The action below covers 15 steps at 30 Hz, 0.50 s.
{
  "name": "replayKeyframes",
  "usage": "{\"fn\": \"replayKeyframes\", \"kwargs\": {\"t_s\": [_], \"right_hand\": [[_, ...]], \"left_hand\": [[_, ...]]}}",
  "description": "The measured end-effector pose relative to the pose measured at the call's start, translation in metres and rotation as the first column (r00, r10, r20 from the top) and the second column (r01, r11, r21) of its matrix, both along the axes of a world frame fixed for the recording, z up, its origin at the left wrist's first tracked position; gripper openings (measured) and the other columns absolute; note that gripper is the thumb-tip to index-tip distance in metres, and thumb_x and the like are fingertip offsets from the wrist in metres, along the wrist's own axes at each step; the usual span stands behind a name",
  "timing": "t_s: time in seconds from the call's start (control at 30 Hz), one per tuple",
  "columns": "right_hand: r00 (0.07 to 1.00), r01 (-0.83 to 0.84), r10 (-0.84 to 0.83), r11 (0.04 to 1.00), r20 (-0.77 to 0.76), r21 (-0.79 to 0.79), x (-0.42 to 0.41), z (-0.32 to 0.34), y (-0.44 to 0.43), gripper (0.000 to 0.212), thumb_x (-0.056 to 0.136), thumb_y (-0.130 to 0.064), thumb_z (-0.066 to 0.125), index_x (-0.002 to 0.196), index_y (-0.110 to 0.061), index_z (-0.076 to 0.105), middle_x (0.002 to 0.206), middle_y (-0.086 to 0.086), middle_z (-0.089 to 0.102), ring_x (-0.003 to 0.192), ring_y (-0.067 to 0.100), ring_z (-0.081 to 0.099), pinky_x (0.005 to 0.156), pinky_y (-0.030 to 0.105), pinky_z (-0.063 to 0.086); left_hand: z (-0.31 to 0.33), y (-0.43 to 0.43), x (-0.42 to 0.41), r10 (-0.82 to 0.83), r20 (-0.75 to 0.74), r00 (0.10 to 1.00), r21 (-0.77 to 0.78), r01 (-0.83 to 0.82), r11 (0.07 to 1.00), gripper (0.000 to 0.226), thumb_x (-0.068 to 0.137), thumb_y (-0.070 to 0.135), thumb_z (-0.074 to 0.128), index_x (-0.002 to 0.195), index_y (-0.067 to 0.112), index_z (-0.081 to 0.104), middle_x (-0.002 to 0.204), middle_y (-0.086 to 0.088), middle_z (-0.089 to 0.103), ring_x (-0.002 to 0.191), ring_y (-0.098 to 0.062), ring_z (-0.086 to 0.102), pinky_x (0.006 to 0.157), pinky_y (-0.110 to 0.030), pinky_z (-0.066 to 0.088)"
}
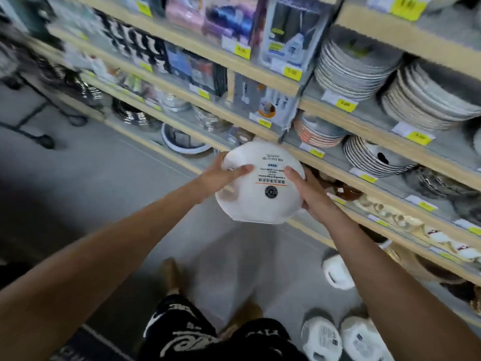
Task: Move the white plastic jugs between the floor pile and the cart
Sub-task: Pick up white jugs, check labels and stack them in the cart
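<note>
Grip matters most in this step: you hold the round white plastic jug with the printed label (260, 188) between both hands, in the air in front of the lower boards of the long pale wooden shelf rack (260, 74), label face turned up toward you. Your left hand (223, 175) clasps the jug's left edge, fingers laid across the face and thumb hooked over the rim. Your right hand (309, 194) cups the right edge from beneath, thumb pressed onto the label. Both arms reach out nearly straight, forearms converging on the jug.

You look to be mid-carry. Three more white plastic jugs (337, 272) lie on the grey floor at the foot of the rack, close to your feet. A dark wheeled metal frame (33, 118) stands out from the rack's far left end; it is too blurred to say whether that is the cart.

Smooth plastic may slip, so squeeze evenly from both sides and draw your elbows in before you turn. Carry the jug clear of the rack's front edge: stacked ceramic plates (356, 71) sit on its boards, and a wide swing could knock them. Set it down base first rather than dropping it.
</note>
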State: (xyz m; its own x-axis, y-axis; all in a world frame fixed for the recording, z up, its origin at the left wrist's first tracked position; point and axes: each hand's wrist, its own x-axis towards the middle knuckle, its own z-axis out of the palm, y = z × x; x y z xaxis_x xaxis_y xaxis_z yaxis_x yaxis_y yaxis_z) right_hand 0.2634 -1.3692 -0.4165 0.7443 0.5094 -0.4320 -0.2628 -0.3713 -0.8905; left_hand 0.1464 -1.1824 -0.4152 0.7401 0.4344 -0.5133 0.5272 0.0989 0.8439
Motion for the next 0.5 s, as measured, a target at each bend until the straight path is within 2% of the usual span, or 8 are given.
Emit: {"fn": "replayKeyframes", "kwargs": {"t_s": [0.1,0.2,0.37,0.43,0.5], "right_hand": [[0.996,-0.08,0.08,0.997,-0.028,0.01,-0.022,-0.002,0.07,0.006,0.093,-0.034,0.059,0.098,-0.032,0.058,0.101,-0.007,0.071,0.081,0.004,0.069,0.073,0.029,0.058],[0.99,-0.12,0.122,0.992,-0.07,0.023,-0.048,-0.005,0.143,0.011,0.093,-0.034,0.059,0.103,-0.031,0.057,0.091,-0.015,0.072,0.073,0.002,0.07,0.057,0.023,0.056],[0.976,-0.196,0.195,0.981,-0.102,-0.003,-0.09,-0.015,0.258,0.035,0.089,-0.045,0.063,0.119,-0.032,0.055,0.115,-0.003,0.07,0.1,0.018,0.068,0.084,0.045,0.057],[0.973,-0.214,0.213,0.977,-0.091,0.001,-0.106,-0.018,0.302,0.039,0.088,-0.047,0.063,0.123,-0.032,0.053,0.118,-0.002,0.068,0.105,0.02,0.066,0.088,0.048,0.056],[0.964,-0.242,0.243,0.97,-0.103,0.02,-0.12,-0.019,0.34,0.042,0.087,-0.047,0.065,0.124,-0.031,0.053,0.12,-0.002,0.066,0.106,0.019,0.065,0.088,0.046,0.056]], "left_hand": [[-0.003,0.061,-0.038,0.071,-0.018,0.997,-0.035,-0.071,0.997,0.081,0.076,0.053,0.072,0.141,0.028,0.031,0.129,0.005,0.05,0.111,-0.017,0.053,0.083,-0.032,0.048],[-0.002,0.124,-0.075,0.152,-0.035,0.988,-0.049,-0.154,0.987,0.077,0.078,0.052,0.07,0.141,0.028,0.032,0.127,0.005,0.049,0.108,-0.016,0.052,0.079,-0.03,0.044],[-0.002,0.223,-0.129,0.254,-0.047,0.966,-0.042,-0.256,0.966,0.071,0.083,0.048,0.067,0.139,0.026,0.031,0.118,0.005,0.051,0.086,-0.005,0.052,0.062,-0.024,0.041],[-0.002,0.262,-0.149,0.304,-0.054,0.951,-0.025,-0.306,0.952,0.07,0.082,0.047,0.069,0.138,0.024,0.034,0.121,0.003,0.053,0.088,-0.008,0.054,0.067,-0.026,0.044],[0.0,0.297,-0.167,0.328,-0.051,0.943,-0.004,-0.328,0.945,0.067,0.079,0.05,0.071,0.133,0.025,0.04,0.118,0.004,0.057,0.087,-0.007,0.057,0.065,-0.026,0.045]]}}
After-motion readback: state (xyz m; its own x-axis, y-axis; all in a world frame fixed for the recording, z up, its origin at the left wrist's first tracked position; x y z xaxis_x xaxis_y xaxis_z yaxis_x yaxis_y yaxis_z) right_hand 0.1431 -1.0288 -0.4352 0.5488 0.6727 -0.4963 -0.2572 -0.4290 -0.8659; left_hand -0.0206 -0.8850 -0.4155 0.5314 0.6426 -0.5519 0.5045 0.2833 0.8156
